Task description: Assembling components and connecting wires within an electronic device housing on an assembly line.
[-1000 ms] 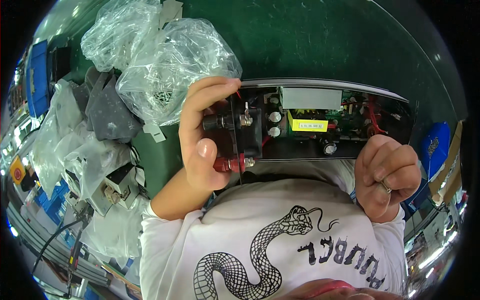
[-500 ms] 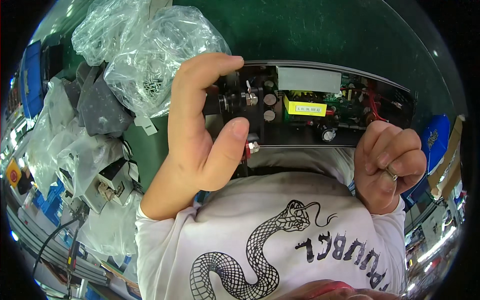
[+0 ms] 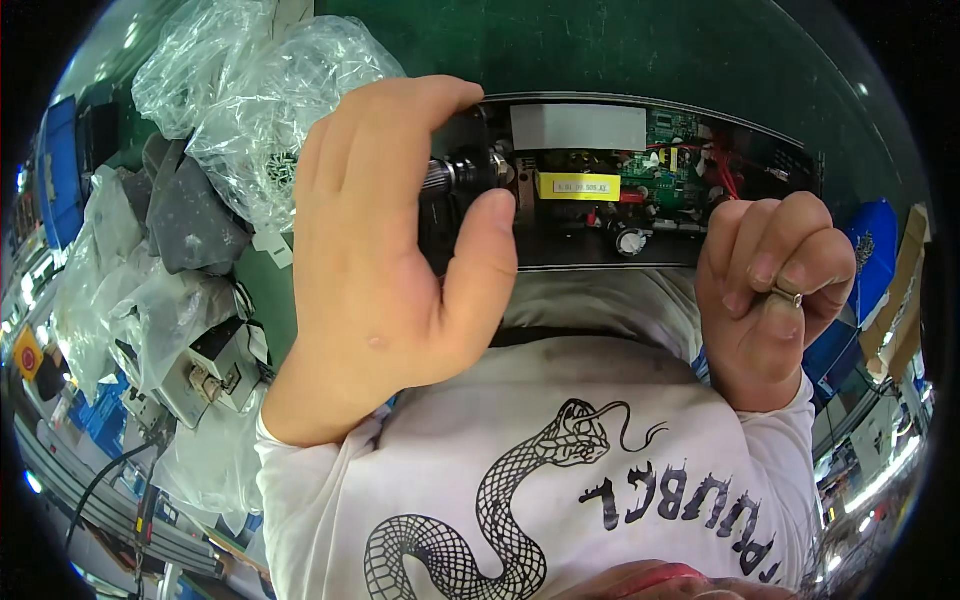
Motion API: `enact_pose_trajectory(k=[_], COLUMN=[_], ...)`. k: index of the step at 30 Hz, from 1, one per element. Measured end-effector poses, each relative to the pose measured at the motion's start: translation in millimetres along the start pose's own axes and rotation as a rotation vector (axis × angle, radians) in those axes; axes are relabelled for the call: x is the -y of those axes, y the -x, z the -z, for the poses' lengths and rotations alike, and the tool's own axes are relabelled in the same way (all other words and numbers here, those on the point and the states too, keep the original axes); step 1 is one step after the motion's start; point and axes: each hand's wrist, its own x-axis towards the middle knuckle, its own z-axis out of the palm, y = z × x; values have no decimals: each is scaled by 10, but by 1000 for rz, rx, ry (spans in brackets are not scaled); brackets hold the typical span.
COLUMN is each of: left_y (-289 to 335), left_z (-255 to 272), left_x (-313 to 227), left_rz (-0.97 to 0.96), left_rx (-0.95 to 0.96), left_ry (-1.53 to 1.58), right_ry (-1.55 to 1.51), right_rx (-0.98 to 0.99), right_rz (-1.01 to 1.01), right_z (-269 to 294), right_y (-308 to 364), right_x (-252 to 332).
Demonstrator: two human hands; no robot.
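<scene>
A long black electronics chassis stretches across the bench in front of me, its open side showing green circuit boards, a yellow-wrapped transformer and red wires. My left hand spans its left end, fingers over the far edge and thumb on the near side. Beside that thumb, a black round connector with a metal nut protrudes from the end panel. My right hand, at the chassis's near right corner, pinches a small metal ring-shaped piece, possibly a nut, between thumb and index finger.
Clear plastic bags, one with small metal screws, lie at the back left. Dark grey cloth-like pieces and a metal box-like unit are on the left. At right stands a blue bin of small parts beside cardboard.
The chassis has shifted slightly left and away from me in view. My left hand has turned, showing more of its back. The right hand has risen slightly, still pinching the metal piece.
</scene>
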Motion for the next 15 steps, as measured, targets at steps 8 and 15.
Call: enact_pose_trajectory(k=[8,15], left_y=[-121,-81], left_z=[-83,-212], left_x=[-57,386], left_rz=[-222,-164], left_rx=[-12,-124], left_ry=[-198,568], right_ry=[-83,599], right_rx=[0,258], right_rz=[-77,19], right_z=[25,163], right_y=[-37,-54], right_x=[42,307])
